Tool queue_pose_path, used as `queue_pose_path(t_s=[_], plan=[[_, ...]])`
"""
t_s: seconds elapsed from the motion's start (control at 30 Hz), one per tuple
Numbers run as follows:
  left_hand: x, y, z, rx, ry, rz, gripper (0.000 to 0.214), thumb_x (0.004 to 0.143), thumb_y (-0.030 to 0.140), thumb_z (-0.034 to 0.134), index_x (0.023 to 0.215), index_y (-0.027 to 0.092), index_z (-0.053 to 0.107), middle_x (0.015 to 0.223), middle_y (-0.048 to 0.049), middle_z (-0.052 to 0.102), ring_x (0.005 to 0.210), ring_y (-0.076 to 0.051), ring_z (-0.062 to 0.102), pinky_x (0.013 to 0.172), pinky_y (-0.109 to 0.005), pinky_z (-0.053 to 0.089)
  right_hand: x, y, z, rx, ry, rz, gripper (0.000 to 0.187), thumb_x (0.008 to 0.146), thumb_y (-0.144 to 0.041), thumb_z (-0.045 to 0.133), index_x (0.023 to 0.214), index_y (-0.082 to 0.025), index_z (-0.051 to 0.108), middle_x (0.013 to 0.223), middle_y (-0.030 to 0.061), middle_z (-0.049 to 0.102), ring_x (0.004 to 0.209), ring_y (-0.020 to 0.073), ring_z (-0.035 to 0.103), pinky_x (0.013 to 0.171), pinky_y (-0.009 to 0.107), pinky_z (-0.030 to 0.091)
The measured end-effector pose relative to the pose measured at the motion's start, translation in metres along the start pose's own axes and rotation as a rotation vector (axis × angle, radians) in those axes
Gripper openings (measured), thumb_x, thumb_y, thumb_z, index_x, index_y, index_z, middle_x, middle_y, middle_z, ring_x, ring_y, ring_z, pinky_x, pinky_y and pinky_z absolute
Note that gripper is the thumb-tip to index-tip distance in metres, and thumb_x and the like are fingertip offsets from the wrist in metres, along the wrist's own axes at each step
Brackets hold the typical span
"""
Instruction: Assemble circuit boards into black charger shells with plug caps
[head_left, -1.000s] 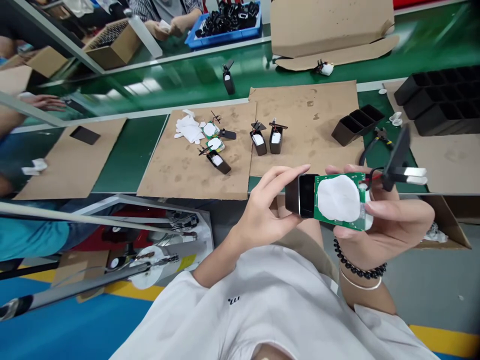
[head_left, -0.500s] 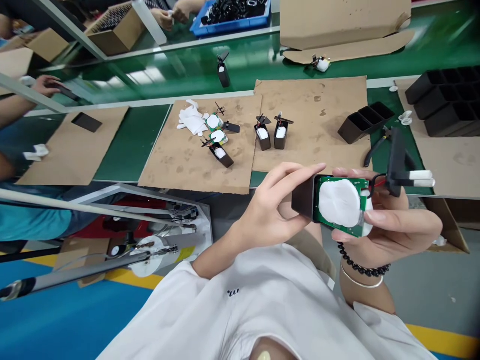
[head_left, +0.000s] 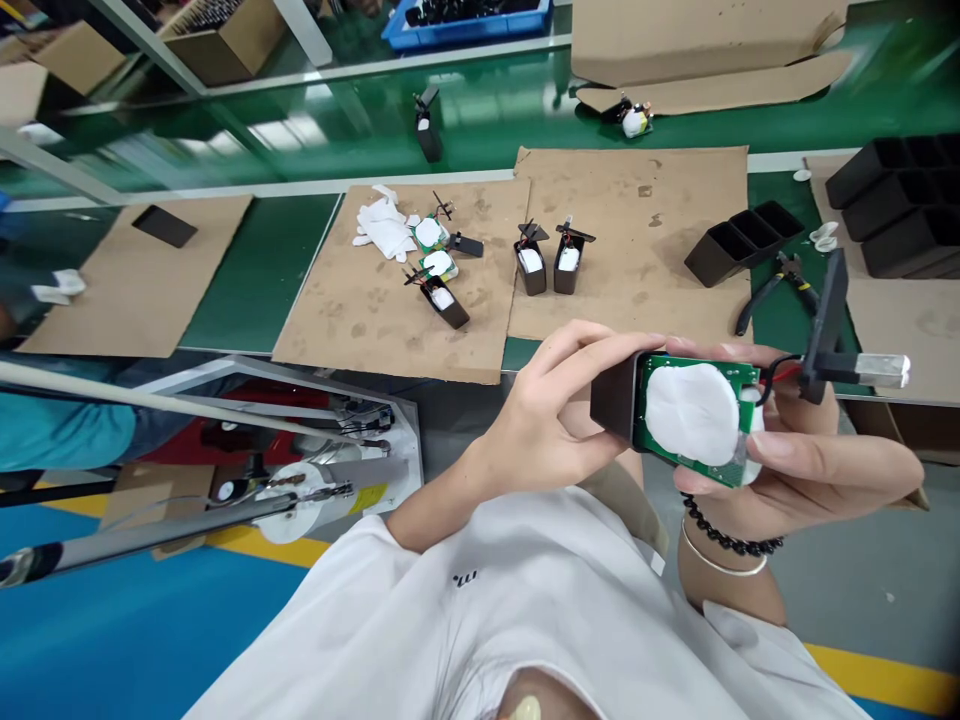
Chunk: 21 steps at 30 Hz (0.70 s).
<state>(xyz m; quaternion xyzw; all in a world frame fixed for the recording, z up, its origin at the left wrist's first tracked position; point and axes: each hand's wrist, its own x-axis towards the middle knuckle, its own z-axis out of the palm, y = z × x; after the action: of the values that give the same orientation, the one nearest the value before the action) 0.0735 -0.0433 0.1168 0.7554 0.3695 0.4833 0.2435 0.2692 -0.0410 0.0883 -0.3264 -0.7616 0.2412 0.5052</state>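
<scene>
My left hand grips a black plastic case by its closed end. Out of the case's open end sticks a green circuit board with a round white pad on its face. My right hand pinches the board's outer end between thumb and fingers. Wires run from the board to a black end cap, which hangs beyond my right fingers with a pale rod-like tip pointing right. The board sits partly inside the case; how deep is hidden.
Two filled black cases stand on the cardboard sheet. Left of them lie white gloves, loose boards and another case. Pliers and empty black cases are at the right, and a blue tray is at the back.
Both hands, with the case and board, have shifted slightly right in view. The end cap has turned a little. The other person's hands at the upper left have mostly gone from view.
</scene>
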Motion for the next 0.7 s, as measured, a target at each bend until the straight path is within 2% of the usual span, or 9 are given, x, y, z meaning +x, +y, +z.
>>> queue_pose_path(t_s=[0.1,0.23,0.33,0.4,0.47,0.57,0.63,0.7], plan=[[0.000,0.000,0.000,0.040,0.007,-0.010,0.048,0.084,0.016,0.065,0.132,0.023,0.061,0.120,-0.0067,0.066,0.109,-0.021,0.064,0.095,-0.036,0.056,-0.002,0.005,0.005,0.021,0.169,-0.141,0.043,0.087,-0.040,0.073,0.126,-0.044,0.057,0.148,0.0043,0.056,0.122,0.0343,0.067,0.088,0.056,0.065],[-0.002,-0.001,0.000,0.054,0.002,-0.061,0.050,0.082,0.014,0.067,0.131,0.023,0.060,0.117,-0.0065,0.064,0.107,-0.020,0.064,0.095,-0.035,0.055,0.003,0.000,0.012,0.044,0.324,-0.195,0.045,0.086,-0.027,0.075,0.125,-0.044,0.063,0.141,-0.0020,0.063,0.116,0.0323,0.070,0.094,0.061,0.063],[-0.003,-0.015,0.005,0.071,-0.022,-0.126,0.052,0.079,0.014,0.070,0.130,0.022,0.059,0.118,-0.0068,0.065,0.109,-0.021,0.064,0.097,-0.035,0.055,0.008,-0.002,0.019,0.030,0.409,-0.148,0.035,0.086,-0.032,0.076,0.118,-0.040,0.065,0.128,0.0015,0.069,0.113,0.0334,0.071,0.094,0.063,0.063],[-0.004,-0.034,0.014,0.075,-0.027,-0.189,0.055,0.076,0.012,0.072,0.129,0.021,0.060,0.121,-0.0080,0.065,0.113,-0.022,0.063,0.100,-0.037,0.054,0.011,0.002,0.025,0.063,0.493,-0.055,0.027,0.086,-0.037,0.076,0.111,-0.037,0.066,0.111,0.0032,0.071,0.108,0.0326,0.072,0.096,0.060,0.062],[-0.003,-0.060,0.028,0.038,-0.014,-0.262,0.057,0.073,0.011,0.076,0.127,0.018,0.059,0.123,-0.0099,0.066,0.117,-0.024,0.064,0.102,-0.038,0.054,0.012,0.013,0.031,0.140,0.606,0.052,0.023,0.085,-0.036,0.078,0.105,-0.035,0.068,0.096,0.0022,0.069,0.100,0.0294,0.074,0.094,0.054,0.062],[0.000,-0.093,0.054,-0.070,0.021,-0.342,0.064,0.067,0.014,0.085,0.125,0.016,0.058,0.126,-0.0126,0.066,0.118,-0.027,0.065,0.102,-0.040,0.055,0.013,0.036,0.039,0.241,0.684,0.176,0.021,0.084,-0.032,0.080,0.102,-0.031,0.070,0.094,0.0008,0.069,0.097,0.0249,0.074,0.091,0.047,0.062],[0.003,-0.102,0.065,-0.119,0.039,-0.318,0.066,0.067,0.016,0.087,0.126,0.017,0.058,0.128,-0.0128,0.065,0.119,-0.027,0.065,0.103,-0.042,0.055,0.012,0.051,0.040,0.270,0.675,0.181,0.024,0.083,-0.030,0.081,0.105,-0.030,0.071,0.098,0.0002,0.071,0.099,0.0225,0.074,0.091,0.042,0.062],[0.007,-0.099,0.068,-0.133,0.048,-0.240,0.065,0.071,0.018,0.086,0.129,0.018,0.058,0.129,-0.0120,0.065,0.121,-0.027,0.064,0.106,-0.042,0.053,0.011,0.059,0.036,0.259,0.667,0.124,0.028,0.078,-0.026,0.086,0.104,-0.030,0.074,0.096,-0.0018,0.073,0.097,0.0198,0.074,0.095,0.038,0.061]])
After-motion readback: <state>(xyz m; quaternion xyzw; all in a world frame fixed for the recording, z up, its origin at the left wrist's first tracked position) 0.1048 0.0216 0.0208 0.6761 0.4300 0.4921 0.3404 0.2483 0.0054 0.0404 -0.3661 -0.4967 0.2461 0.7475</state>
